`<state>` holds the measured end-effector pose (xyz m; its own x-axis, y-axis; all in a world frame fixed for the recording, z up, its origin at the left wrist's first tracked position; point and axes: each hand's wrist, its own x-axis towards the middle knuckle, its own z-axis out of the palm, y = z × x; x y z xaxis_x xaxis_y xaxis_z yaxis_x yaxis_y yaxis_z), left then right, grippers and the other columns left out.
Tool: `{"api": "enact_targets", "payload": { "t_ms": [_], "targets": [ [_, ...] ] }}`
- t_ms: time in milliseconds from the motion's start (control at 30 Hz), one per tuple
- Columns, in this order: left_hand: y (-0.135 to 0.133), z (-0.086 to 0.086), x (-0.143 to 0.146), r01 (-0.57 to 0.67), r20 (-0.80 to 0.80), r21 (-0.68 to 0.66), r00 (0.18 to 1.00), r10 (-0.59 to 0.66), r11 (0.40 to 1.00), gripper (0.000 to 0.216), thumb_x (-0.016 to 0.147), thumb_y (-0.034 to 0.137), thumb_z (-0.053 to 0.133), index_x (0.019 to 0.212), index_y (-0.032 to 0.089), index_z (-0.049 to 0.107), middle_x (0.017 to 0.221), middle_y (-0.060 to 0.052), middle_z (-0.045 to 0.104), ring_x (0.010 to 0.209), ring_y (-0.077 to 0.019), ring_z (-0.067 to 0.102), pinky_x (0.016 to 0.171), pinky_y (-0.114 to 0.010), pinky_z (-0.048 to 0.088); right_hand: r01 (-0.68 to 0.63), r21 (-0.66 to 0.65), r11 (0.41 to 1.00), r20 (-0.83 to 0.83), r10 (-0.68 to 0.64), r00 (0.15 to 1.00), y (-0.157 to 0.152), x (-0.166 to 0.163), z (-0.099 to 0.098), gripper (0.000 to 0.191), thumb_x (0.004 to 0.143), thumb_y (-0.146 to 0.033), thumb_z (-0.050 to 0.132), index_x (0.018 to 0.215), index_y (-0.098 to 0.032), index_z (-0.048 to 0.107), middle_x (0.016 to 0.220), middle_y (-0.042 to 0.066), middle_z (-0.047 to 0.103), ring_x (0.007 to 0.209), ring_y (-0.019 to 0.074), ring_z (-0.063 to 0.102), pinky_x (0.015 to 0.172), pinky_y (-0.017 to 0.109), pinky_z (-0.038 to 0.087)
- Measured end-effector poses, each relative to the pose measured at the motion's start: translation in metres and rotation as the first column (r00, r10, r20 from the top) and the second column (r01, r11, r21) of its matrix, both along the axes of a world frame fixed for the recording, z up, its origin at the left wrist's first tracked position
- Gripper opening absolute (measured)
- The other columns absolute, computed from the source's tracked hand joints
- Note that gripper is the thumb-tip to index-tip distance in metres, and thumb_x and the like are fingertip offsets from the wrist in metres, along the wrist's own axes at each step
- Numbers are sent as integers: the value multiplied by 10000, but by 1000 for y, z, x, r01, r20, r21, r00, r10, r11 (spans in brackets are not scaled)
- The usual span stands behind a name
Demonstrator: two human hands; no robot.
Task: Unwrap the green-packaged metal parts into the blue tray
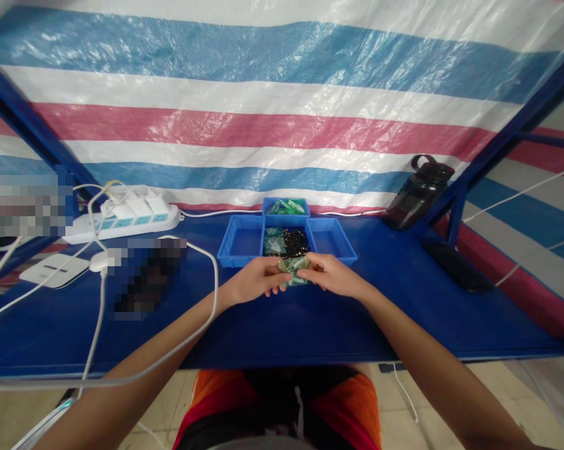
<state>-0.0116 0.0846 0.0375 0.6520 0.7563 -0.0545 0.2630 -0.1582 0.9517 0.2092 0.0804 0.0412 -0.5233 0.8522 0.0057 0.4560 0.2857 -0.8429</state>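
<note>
A small packet (294, 270) of green pieces is held between both hands just above the worktop (310, 319), at the middle of its width. The left hand (258, 278) is closed on the packet's left end and the right hand (331, 275) on its right end, so its long axis runs side to side and neither hand is nearer. Straight ahead, just beyond the fingers, a cluster of trays (242, 242) is set; black parts (295, 240) lie in the middle one. Bare worktop is left between the hands and the near edge. A cable (211, 275) is draped over the left forearm; a bottle (417, 194) stands well apart on the right.
</note>
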Motion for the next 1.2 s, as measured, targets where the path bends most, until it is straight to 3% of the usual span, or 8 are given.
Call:
{"api": "enact_targets", "payload": {
  "t_ms": [133,233,367,500,600,800,1033,1200],
  "targets": [
    [-5,1,3,27,70,50,997,-30,998,303,862,419,550,795,124,540,668,-4,567,583,-101,543,553,-221,459,108,81,991,-20,-107,994,0,-4,-7,298,794,-392,635,882,-203,421,582,-82,477,495,85,460,453,184,337],
    [-9,1,6,44,76,122,996,-54,992,302,888,392,520,741,128,530,698,-2,562,630,-93,515,603,-213,419,-15,-22,1000,-24,15,1000,-2,-6,-11,251,832,-398,583,842,-195,436,646,-48,529,516,88,495,436,183,374],
    [-12,3,7,47,27,187,998,-53,981,284,903,376,494,771,132,554,716,9,552,653,-97,492,611,-210,382,-252,-220,942,-212,206,955,-6,-7,-9,280,837,-412,588,941,-175,480,840,24,603,703,127,595,491,200,488],
    [-11,3,6,74,11,227,997,-79,971,249,905,344,496,815,132,590,758,-1,574,704,-109,522,672,-225,406,-236,-195,952,-243,186,952,-5,-7,-6,273,832,-405,605,917,-164,508,825,26,612,710,127,595,529,211,505],
    [-8,0,6,19,73,174,997,-32,985,232,896,349,513,832,133,567,738,-6,584,684,-110,551,664,-230,437,-178,-144,973,-197,148,969,-4,-6,-5,233,856,-390,573,860,-163,518,731,3,602,615,111,581,522,214,493],
    [0,-8,8,-187,143,-55,971,193,981,328,829,424,596,979,159,471,605,21,598,552,-133,604,545,-252,507,14,-39,999,-206,-21,978,0,-2,-6,222,878,-374,531,792,-171,508,599,-31,544,490,95,530,455,202,441],
    [-2,2,5,-102,128,-101,985,115,990,404,794,479,622,945,105,607,718,-66,686,667,-163,659,581,-253,539,53,92,994,-114,-42,993,2,0,-3,244,886,-381,509,749,-180,516,561,-53,484,424,85,508,402,189,394],
    [1,6,2,-128,168,-201,972,162,971,552,826,600,509,936,82,661,817,-130,710,737,-206,683,577,-265,538,102,105,989,-90,-92,992,1,0,-2,170,879,-361,516,952,-209,527,530,-77,486,367,88,476,365,189,367]
  ]
}}
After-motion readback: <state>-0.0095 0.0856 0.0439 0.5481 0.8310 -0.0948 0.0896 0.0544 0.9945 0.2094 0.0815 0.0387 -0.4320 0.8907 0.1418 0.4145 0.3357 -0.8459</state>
